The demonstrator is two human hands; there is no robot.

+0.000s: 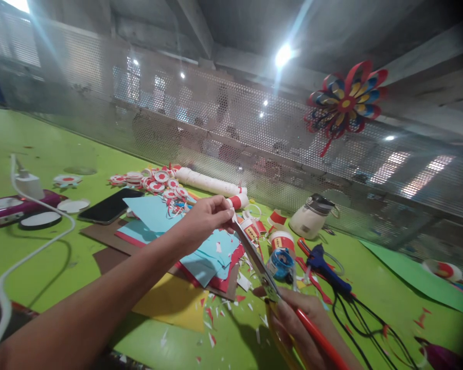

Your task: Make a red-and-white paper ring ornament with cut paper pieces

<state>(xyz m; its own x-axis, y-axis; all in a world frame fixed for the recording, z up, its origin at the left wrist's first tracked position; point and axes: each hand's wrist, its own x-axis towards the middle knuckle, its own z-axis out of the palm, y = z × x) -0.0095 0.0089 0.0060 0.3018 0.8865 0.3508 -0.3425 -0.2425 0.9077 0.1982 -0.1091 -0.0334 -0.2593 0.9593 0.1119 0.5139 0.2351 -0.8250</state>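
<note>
My left hand (pixel 205 220) pinches a small red-and-white paper cup piece (pixel 238 201) between thumb and fingers, above the pile of paper. My right hand (pixel 299 321) is closed around the handles of a pair of scissors (pixel 256 260); a yellow part and a long red part show at the grip. The metal blades point up and away, their tips at the cup piece by my left fingertips. Whether the blades are cutting into it, I cannot tell. Beneath my hands lie light blue sheets (pixel 148 213), a yellow sheet (pixel 173 303) and many small paper scraps.
Red-and-white paper discs (pixel 160 181) are heaped behind, beside a white roll (pixel 210 181). A phone (pixel 110 205) and white cable (pixel 34 252) lie left. To the right are blue tape (pixel 281 264), a glue gun (pixel 326 270) with black cord, a cream jug (pixel 310 220) and green paper (pixel 416 275).
</note>
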